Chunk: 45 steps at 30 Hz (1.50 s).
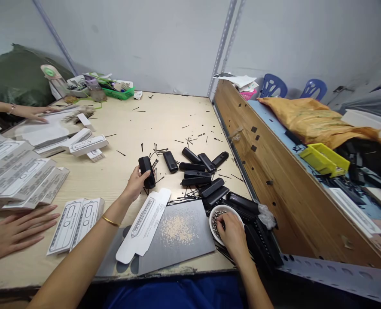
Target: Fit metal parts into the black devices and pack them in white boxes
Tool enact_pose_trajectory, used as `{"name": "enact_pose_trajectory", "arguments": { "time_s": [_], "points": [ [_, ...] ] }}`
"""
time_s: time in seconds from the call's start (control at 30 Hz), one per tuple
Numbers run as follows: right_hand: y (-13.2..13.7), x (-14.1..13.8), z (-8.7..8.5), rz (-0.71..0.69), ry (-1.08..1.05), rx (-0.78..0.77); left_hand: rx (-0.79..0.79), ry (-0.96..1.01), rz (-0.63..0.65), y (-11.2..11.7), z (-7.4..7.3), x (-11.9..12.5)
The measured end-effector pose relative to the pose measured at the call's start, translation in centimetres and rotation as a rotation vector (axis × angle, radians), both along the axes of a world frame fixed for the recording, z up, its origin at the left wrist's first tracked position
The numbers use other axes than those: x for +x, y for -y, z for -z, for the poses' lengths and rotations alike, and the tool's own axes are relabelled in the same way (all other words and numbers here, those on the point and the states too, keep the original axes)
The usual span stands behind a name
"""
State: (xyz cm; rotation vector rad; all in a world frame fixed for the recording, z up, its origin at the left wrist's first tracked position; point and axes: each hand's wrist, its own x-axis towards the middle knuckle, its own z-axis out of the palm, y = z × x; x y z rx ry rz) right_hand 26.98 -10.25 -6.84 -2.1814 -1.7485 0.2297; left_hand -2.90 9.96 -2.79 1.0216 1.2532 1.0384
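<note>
My left hand (135,183) is wrapped round a black oblong case (147,171), holding it upright on the table. My right hand (232,231) reaches into a small white bowl (213,214) of small metal beads, fingers pinched among them. Several more black cases (196,169) lie scattered ahead of me. A flat unfolded white carton (145,225) lies on a grey mat (180,236) between my arms.
Stacks of flat white cartons (19,176) and two more (76,221) lie left. Other people's hands (16,231), (32,112) rest on the table at left. Thin black pins (154,150) litter the tabletop. A wooden partition (274,171) borders the right; a green basket (119,92) sits far back.
</note>
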Motion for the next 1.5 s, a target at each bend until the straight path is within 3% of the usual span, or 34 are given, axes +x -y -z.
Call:
{"name": "enact_pose_trajectory", "arguments": {
  "time_s": [0.13, 0.23, 0.4, 0.47, 0.57, 0.8, 1.03, 1.27, 1.37, 1.5],
  "points": [
    [0.1, 0.1, 0.5, 0.027, -0.035, 0.06, -0.121, 0.274, -0.041, 0.2, -1.0, 0.6],
    [0.3, 0.3, 0.4, 0.105, -0.176, 0.09, -0.184, 0.387, -0.078, 0.3, -1.5, 0.9],
    [0.0, -1.0, -1.8, 0.27, -0.787, 0.172, -0.258, 0.493, -0.088, 2.6, -2.8, 2.6],
    [-0.4, -2.4, -3.0, 0.263, -1.087, 0.204, -0.3, 0.532, -0.092, 4.2, -3.4, 3.7],
    [-0.9, -4.7, -4.3, 0.24, -1.292, 0.203, -0.405, 0.608, -0.121, 6.9, -4.1, 5.4],
    [-0.9, -8.8, -5.5, 0.288, -1.294, 0.258, -0.551, 0.78, -0.217, 10.7, -3.4, 7.4],
    [-1.1, -10.7, -5.6, 0.09, -0.839, 0.462, -0.588, 0.866, -0.235, 12.1, -3.8, 7.8],
    [-1.3, -10.7, -5.3, 0.039, -0.73, 0.561, -0.54, 0.861, -0.226, 12.6, -4.1, 8.0],
    [-1.4, -10.7, -5.1, 0.018, -0.763, 0.547, -0.479, 0.834, -0.201, 12.9, -3.8, 7.8],
    [-1.5, -10.8, -4.7, 0.119, -1.074, 0.311, -0.436, 0.795, -0.185, 13.3, -3.1, 7.7]
  ]
}}
